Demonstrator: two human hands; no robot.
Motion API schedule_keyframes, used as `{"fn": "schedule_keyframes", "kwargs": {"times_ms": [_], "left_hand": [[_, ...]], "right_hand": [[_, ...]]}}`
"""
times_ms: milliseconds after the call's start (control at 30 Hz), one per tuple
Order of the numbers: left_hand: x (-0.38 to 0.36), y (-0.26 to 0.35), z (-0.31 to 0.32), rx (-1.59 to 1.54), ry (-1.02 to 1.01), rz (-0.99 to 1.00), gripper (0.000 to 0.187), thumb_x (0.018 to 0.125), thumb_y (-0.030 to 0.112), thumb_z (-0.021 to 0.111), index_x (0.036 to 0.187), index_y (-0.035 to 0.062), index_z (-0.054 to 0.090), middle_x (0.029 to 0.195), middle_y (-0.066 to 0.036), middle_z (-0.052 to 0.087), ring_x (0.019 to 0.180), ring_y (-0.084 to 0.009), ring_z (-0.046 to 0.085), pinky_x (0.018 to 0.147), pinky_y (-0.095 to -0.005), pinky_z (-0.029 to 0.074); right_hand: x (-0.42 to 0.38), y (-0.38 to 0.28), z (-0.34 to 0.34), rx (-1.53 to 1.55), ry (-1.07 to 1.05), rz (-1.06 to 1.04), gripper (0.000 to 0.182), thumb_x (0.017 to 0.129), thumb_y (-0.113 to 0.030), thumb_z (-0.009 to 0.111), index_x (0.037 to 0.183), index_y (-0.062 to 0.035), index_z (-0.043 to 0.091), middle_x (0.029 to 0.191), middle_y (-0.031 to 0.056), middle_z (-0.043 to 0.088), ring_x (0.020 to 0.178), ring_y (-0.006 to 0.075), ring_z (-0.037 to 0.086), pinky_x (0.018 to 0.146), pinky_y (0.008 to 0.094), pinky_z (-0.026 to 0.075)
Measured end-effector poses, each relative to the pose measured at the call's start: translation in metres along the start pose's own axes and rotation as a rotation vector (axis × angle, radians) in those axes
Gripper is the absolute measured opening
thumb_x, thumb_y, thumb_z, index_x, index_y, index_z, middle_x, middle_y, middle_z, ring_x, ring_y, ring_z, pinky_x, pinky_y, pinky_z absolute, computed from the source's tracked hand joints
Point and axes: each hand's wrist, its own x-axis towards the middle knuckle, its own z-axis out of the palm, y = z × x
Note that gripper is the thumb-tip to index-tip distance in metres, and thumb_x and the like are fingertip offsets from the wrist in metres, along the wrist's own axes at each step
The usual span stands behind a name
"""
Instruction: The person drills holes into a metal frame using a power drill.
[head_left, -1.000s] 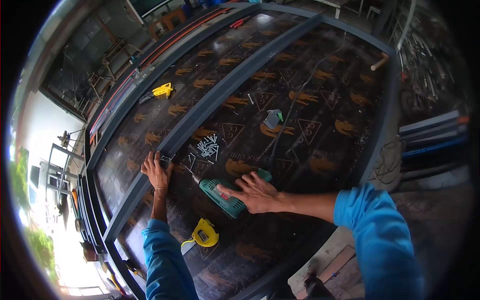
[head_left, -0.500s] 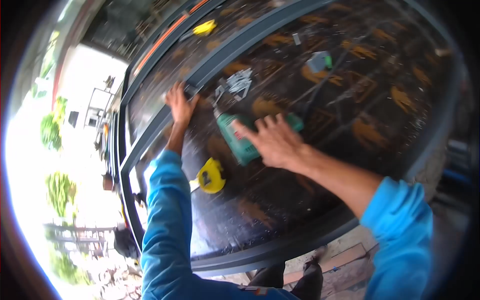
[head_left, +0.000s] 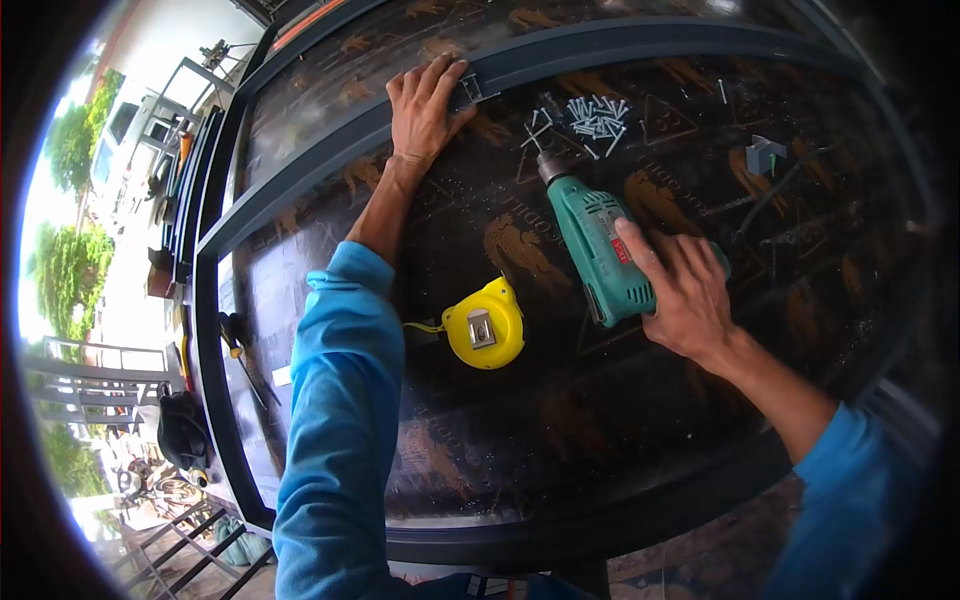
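Observation:
A green power drill (head_left: 597,232) lies on its side on the dark panel, its chuck pointing at some loose screws. My right hand (head_left: 690,290) is closed around its grip, with the thumb along the body. My left hand (head_left: 425,110) rests flat over a dark grey metal bar (head_left: 560,58), fingers stretched out together. Close to its fingertips, a small metal bracket (head_left: 472,88) sits at the bar's edge. Between my arms lies a yellow tape measure (head_left: 484,324), a short end of tape sticking out on its left.
A pile of screws (head_left: 598,118) lies beyond the drill, and a small grey block (head_left: 764,155) is farther right. The drill's cord (head_left: 765,205) runs across the panel. Pliers (head_left: 235,340) lie by the left frame edge; metal frames (head_left: 85,385) stand outside.
My right hand has gone from hovering with spread fingers over the drill to gripping its handle. My left hand stays on the bar. The view has shifted, and the picture is sharper.

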Motion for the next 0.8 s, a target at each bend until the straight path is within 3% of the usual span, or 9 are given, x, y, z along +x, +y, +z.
{"fn": "schedule_keyframes", "kwargs": {"times_ms": [233, 500, 700, 800], "left_hand": [[0.0, 0.001, -0.002, -0.021, -0.047, -0.047, 0.076, 0.061, 0.026, 0.082, 0.129, 0.017, 0.051, 0.134, -0.004, 0.05, 0.117, -0.0243, 0.049, 0.099, -0.0458, 0.032], [-0.001, -0.001, 0.0, -0.016, -0.08, -0.089, 0.075, 0.063, 0.03, 0.081, 0.131, 0.0176, 0.052, 0.135, -0.003, 0.051, 0.119, -0.025, 0.047, 0.102, -0.0449, 0.03], [-0.001, -0.001, 0.002, -0.028, -0.058, -0.088, 0.075, 0.063, 0.03, 0.081, 0.131, 0.0189, 0.052, 0.134, -0.002, 0.051, 0.119, -0.0246, 0.048, 0.101, -0.0446, 0.03], [0.001, -0.001, 0.004, -0.016, -0.054, -0.088, 0.074, 0.063, 0.031, 0.081, 0.13, 0.0197, 0.052, 0.134, -0.002, 0.051, 0.118, -0.0248, 0.048, 0.101, -0.045, 0.03]], "right_hand": [[0.005, -0.003, -0.005, -0.03, -0.02, 0.002, 0.115, 0.048, -0.005, 0.078, 0.15, -0.0196, 0.027, 0.117, 0.0213, 0.056, 0.099, 0.0353, 0.054, 0.087, 0.0477, 0.041], [0.016, -0.012, -0.01, -0.237, 0.049, -0.128, 0.102, 0.05, -0.006, 0.077, 0.144, -0.0183, 0.042, 0.11, 0.0197, 0.06, 0.092, 0.0312, 0.056, 0.081, 0.044, 0.044], [0.056, -0.024, -0.006, -0.184, 0.117, -0.123, 0.106, 0.051, -0.008, 0.08, 0.147, -0.021, 0.036, 0.111, 0.0182, 0.06, 0.093, 0.0307, 0.056, 0.082, 0.044, 0.044], [0.06, -0.017, 0.001, -0.214, 0.148, -0.112, 0.114, 0.045, -0.012, 0.085, 0.147, -0.0225, 0.035, 0.112, 0.0176, 0.059, 0.093, 0.0305, 0.056, 0.082, 0.0442, 0.043]]}}
